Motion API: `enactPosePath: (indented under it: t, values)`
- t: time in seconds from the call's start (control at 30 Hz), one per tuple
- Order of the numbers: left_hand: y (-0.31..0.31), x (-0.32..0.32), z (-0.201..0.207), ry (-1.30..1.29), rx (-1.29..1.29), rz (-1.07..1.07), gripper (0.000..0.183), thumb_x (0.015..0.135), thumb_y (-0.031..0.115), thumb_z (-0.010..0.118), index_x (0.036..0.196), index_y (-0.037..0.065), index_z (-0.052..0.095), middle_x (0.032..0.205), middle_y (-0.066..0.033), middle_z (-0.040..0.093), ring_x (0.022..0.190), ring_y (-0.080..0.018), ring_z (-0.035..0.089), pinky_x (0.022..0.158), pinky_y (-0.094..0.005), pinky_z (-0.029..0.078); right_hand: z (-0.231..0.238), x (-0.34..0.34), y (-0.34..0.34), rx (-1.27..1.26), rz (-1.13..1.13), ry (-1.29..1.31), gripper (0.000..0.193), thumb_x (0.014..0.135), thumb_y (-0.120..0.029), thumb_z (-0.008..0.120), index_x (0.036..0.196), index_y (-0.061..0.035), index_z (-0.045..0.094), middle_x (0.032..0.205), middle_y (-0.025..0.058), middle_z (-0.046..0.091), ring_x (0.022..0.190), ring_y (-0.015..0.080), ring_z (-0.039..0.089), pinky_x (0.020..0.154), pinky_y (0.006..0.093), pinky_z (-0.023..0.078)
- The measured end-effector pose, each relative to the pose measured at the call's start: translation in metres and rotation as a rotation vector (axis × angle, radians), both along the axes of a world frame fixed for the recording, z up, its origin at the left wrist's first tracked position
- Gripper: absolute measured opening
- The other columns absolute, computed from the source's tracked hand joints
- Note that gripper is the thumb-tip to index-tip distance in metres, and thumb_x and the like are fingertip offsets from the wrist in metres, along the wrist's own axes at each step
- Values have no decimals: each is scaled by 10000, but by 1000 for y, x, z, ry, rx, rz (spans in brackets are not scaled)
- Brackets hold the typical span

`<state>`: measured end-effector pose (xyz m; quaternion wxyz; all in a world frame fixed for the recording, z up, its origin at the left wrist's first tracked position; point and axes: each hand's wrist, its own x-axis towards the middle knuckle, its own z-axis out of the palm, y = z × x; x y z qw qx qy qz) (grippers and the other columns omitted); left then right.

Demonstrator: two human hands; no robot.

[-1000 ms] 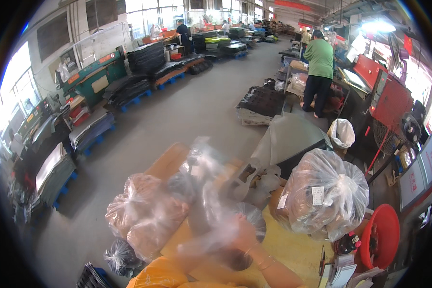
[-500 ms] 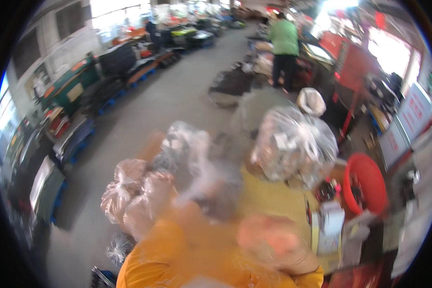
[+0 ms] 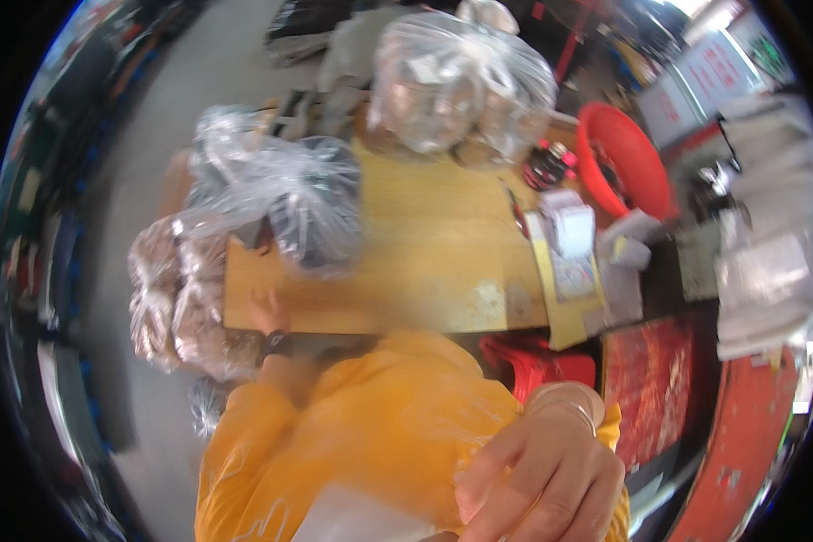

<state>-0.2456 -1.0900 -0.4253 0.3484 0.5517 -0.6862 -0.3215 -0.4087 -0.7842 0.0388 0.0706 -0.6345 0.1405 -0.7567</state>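
My left hand (image 3: 266, 312), a dark watch on its wrist, rests at the near left corner of the yellow wooden table (image 3: 434, 244). Its blurred fingers look spread, with nothing seen in them. Close by lie a clear plastic bag with dark contents (image 3: 316, 203) and tied clear bags of brownish-pink pieces (image 3: 194, 289). My right hand (image 3: 546, 470), wearing a bracelet, is raised close in front of my yellow-orange top (image 3: 361, 425). Its fingers are curled together and the lower frame edge cuts off their tips, so anything in them is hidden.
Large full clear bags (image 3: 461, 81) stand at the table's far side. On the right are a red basin (image 3: 619, 163), a dark bottle with pink parts (image 3: 546, 165), and stacked papers (image 3: 569, 226). A red stool (image 3: 551, 366) is tucked by the near edge. Grey floor (image 3: 154, 406) runs along the left.
The view has tilted down toward the table. My left hand has moved from the clear bag to the near left corner. My right hand has come up nearer and lower right in view.
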Motion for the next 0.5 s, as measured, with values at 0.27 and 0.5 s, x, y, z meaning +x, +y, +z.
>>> enactPosePath:
  t: [0.27, 0.5]
  values:
    - [34, 5, -5, -653, -452, 26, 487, 913, 408, 555, 1318, 147, 488, 1359, -79, 487, 1261, -283, 452, 1016, -435, 369, 1, -8, 11, 234, -148, -45, 152, 906, -208, 653, 1028, -132, 702, 915, 74, 693, 808, 208, 668, 631, 304, 455]
    - [19, 24, -9, -620, -253, -82, 518, 918, 441, 537, 1337, 145, 466, 1371, -88, 466, 1270, -299, 422, 1009, -440, 370, -6, -29, 60, 317, -242, -159, 149, 899, -219, 662, 1008, -127, 703, 930, 68, 689, 815, 221, 669, 618, 316, 451]
